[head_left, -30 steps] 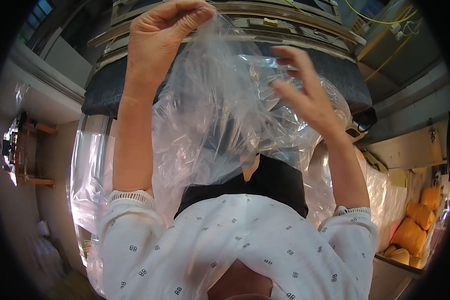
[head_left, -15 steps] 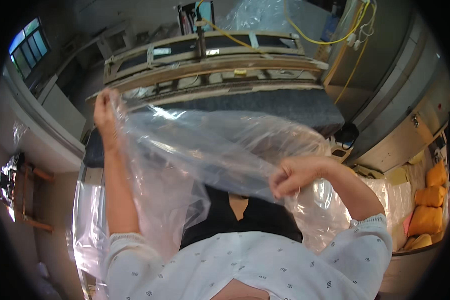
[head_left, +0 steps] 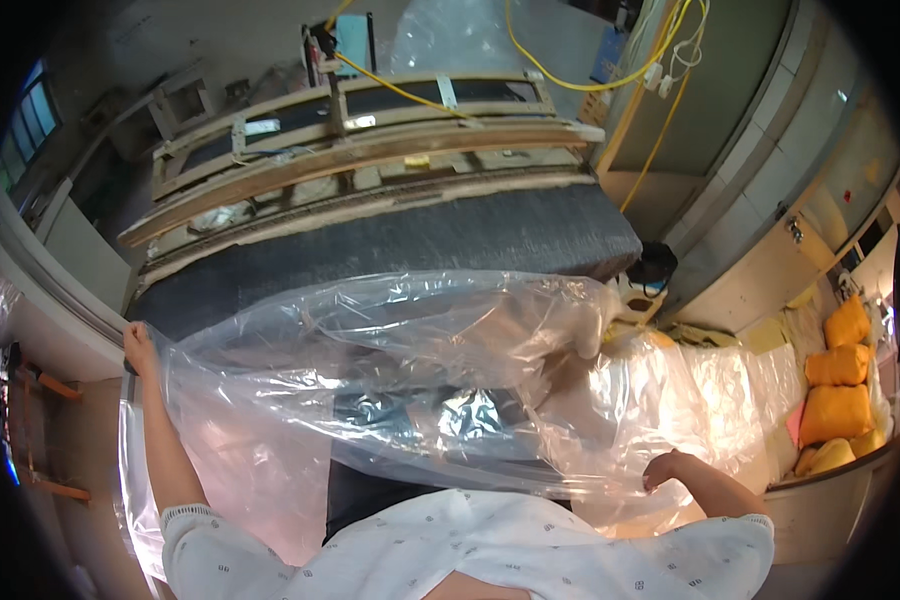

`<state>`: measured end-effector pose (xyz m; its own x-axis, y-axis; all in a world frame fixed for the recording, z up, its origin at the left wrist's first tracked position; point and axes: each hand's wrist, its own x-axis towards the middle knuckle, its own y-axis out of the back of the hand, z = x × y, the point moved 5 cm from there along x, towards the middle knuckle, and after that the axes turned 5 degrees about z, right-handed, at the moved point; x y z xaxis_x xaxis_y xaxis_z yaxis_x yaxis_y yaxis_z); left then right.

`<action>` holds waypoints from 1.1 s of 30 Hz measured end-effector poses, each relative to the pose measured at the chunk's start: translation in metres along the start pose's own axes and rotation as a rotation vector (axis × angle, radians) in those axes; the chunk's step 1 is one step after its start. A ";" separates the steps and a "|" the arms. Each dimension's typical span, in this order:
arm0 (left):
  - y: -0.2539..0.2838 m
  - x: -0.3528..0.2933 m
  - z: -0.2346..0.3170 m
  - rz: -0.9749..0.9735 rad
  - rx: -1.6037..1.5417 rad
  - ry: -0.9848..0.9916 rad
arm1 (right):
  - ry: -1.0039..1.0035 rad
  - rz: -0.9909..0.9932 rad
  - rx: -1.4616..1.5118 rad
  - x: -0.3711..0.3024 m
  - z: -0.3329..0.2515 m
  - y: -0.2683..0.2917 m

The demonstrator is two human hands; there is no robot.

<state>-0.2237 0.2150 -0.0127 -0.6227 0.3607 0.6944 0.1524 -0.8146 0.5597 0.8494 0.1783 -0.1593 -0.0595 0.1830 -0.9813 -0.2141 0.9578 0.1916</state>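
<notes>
A wide, clear plastic sheet [head_left: 430, 345] stretches in front of my body, wrinkled and shiny, billowing over the near side of a dark padded table [head_left: 400, 235]. At the far left, my left hand [head_left: 140, 348] is closed in a fist on the sheet's corner, arm stretched out. My right hand [head_left: 669, 468] is low on the right, fingers curled at the sheet's near edge and pinching it. More of the clear film hangs down beside my left forearm and gathers in bright folds near my right hand.
Behind the table runs a wooden frame [head_left: 360, 150] with long rails. Yellow cable [head_left: 610, 82] hangs above it. Orange bundles [head_left: 836, 412] are stacked at the right, near a pale cabinet [head_left: 760, 250]. A black item [head_left: 653, 266] sits by the table's right end.
My hands have spread apart: the left moved left and down, the right moved right and down. The sheet between them is wider and lower. The view has shifted slightly too.
</notes>
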 end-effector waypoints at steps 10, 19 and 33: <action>-0.054 0.048 -0.033 -0.072 0.117 -0.172 | -0.857 1.359 -0.041 -0.156 0.105 0.145; -0.037 0.053 -0.079 -0.026 0.237 -0.036 | 0.406 2.466 0.597 -0.364 0.037 0.430; -0.011 0.070 -0.103 -0.331 0.530 -0.069 | 0.290 1.937 0.067 -0.090 -0.050 0.476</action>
<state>-0.3484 0.2024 -0.0166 -0.6537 0.5983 0.4633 0.3306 -0.3249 0.8861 0.7043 0.6072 0.0212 -0.2633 0.7935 0.5488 0.3562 -0.4487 0.8196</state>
